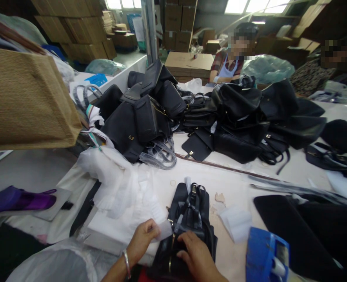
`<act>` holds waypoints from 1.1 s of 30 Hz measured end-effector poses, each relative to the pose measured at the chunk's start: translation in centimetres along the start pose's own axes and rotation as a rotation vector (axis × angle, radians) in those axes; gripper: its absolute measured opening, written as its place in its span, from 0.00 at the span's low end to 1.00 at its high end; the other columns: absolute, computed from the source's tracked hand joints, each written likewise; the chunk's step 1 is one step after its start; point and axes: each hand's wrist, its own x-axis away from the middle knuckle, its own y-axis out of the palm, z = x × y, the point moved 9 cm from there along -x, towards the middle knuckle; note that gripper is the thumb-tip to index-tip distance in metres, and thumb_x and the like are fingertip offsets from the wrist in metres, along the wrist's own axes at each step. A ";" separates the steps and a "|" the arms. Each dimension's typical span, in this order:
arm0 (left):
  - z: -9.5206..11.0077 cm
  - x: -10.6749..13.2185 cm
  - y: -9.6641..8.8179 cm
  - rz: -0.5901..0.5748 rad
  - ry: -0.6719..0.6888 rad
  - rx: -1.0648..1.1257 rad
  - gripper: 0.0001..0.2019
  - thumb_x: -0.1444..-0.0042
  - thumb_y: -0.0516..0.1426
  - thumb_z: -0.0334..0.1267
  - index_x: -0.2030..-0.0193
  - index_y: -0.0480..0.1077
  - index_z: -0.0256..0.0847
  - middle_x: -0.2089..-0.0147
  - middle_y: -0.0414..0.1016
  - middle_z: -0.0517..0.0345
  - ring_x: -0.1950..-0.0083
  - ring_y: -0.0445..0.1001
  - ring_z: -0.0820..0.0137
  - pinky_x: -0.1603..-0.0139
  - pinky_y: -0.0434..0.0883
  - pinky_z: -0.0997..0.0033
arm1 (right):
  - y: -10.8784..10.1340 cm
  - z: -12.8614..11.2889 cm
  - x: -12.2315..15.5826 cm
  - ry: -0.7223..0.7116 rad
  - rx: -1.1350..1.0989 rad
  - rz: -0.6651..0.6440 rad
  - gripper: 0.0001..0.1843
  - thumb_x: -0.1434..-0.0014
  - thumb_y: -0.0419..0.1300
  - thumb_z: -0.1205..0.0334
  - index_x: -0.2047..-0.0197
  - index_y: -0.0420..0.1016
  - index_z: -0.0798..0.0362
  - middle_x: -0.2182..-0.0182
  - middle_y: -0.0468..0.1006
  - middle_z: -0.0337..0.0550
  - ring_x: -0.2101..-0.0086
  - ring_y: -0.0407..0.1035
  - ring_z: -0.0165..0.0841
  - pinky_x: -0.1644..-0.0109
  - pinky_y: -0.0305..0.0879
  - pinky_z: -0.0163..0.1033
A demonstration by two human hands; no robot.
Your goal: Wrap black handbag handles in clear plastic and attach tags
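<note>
A black backpack (188,219) with straps and gold-coloured zips lies on the white table in front of me. My left hand (142,239), a bangle at its wrist, pinches a small piece of translucent white wrapping sheet (164,231) at the bag's left edge, beside a zip. On the bag's lower part rests my right hand (197,252), its thumb and fingers apart and touching the black surface near the zip. Parts of the bag's lower end are covered by this hand.
Black bags (238,133) are heaped across the table's far side. White wrapping sheets (126,192) pile up at left; a blue tape dispenser-like object (266,254) stands at right. A woven tan bag (29,98) hangs close at upper left. A co-worker (229,66) is across the table.
</note>
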 end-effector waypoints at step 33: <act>0.0 -0.3 -0.9 -0.013 0.020 -0.010 0.12 0.52 0.61 0.44 0.77 0.66 0.39 0.77 0.67 0.64 0.72 0.64 0.71 0.68 0.60 0.72 | -5.8 -1.2 0.0 0.088 -0.095 0.078 0.11 0.36 0.49 0.51 0.66 0.63 0.48 0.78 0.73 0.34 0.75 0.69 0.32 0.69 0.57 0.34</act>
